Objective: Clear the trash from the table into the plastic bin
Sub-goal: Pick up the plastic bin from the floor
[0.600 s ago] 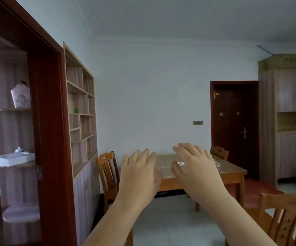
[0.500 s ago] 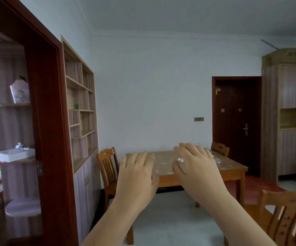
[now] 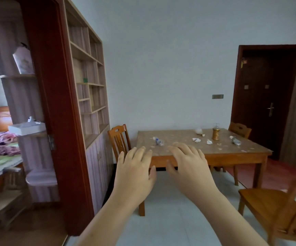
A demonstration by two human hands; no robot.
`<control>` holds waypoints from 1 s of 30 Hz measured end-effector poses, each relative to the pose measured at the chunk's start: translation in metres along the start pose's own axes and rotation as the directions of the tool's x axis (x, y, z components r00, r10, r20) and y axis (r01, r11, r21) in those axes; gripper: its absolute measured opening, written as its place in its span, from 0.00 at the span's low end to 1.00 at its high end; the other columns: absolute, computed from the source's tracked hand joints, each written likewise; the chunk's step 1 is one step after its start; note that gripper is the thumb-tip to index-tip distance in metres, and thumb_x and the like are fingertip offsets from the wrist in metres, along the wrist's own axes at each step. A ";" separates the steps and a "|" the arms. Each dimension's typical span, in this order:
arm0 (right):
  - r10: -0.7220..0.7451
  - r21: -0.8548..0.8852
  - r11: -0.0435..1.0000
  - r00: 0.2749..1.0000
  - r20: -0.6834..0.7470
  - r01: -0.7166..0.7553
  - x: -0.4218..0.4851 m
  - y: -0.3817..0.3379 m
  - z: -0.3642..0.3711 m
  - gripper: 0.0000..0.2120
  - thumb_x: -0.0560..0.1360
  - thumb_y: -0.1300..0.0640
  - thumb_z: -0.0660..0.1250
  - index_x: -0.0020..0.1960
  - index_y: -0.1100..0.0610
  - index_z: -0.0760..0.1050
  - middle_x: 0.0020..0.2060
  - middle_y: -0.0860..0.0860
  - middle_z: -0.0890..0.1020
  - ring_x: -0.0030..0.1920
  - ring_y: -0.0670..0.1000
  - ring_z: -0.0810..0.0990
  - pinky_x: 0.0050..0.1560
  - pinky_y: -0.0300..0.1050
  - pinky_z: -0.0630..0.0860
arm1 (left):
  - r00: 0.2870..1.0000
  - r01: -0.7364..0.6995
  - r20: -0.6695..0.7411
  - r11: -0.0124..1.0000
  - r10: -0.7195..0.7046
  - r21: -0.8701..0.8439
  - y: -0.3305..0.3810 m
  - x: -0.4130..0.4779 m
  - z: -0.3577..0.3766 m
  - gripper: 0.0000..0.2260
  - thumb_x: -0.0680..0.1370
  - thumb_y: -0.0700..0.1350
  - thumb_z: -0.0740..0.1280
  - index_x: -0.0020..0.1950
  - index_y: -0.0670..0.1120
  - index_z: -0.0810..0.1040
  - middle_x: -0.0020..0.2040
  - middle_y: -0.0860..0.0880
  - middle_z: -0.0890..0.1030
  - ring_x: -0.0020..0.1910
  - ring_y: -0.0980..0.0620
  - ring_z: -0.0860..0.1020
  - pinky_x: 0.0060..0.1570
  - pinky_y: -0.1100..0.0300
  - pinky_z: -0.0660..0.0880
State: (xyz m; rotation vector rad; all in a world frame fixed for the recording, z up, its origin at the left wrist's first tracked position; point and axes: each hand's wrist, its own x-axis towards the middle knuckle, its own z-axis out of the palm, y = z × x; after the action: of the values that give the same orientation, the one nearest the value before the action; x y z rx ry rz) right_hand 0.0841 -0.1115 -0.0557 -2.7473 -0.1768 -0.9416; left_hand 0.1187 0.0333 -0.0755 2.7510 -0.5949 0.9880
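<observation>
Across the room, worktop (image 3: 188,150) carries the trash: crushed bottle (image 3: 158,141) near left edge, paper wads (image 3: 196,139) mid, second bottle (image 3: 235,140) right, beside gold jar (image 3: 215,134). Left hand (image 3: 134,176) and right hand (image 3: 189,171) raised, fingers spread, holding nothing. Bin not visible.

Wooden table (image 3: 232,153): crushed bottles (image 3: 158,141) (image 3: 235,140), paper wads (image 3: 196,139) (image 3: 209,142), gold lantern (image 3: 216,133), bulb (image 3: 199,131)

Dim, flat, bluish daylight throughout, without glare or hard shadows. Soft all over, slightly smeared at the shelves (image 3: 88,82) on the left. Strong wide-angle bending at the edges: door frame (image 3: 55,96) leaning, lines bowed. Darkest around the far door (image 3: 266,96).
</observation>
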 end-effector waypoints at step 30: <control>0.091 0.142 0.981 0.962 0.259 -0.131 0.202 0.113 0.343 0.18 0.74 0.57 0.61 0.63 0.57 0.72 0.65 0.53 0.74 0.67 0.56 0.69 0.67 0.57 0.60 | 0.966 0.139 0.237 0.977 -0.099 -0.159 -0.145 0.161 0.305 0.19 0.76 0.42 0.65 0.67 0.43 0.72 0.67 0.44 0.73 0.68 0.44 0.67 0.67 0.44 0.60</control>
State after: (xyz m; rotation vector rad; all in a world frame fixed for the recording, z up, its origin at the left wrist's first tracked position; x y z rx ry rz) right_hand 0.4656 -0.1256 -0.2142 -2.6873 -0.1310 -0.5240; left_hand 0.4681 0.0302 -0.2100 2.7235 -0.5119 0.5682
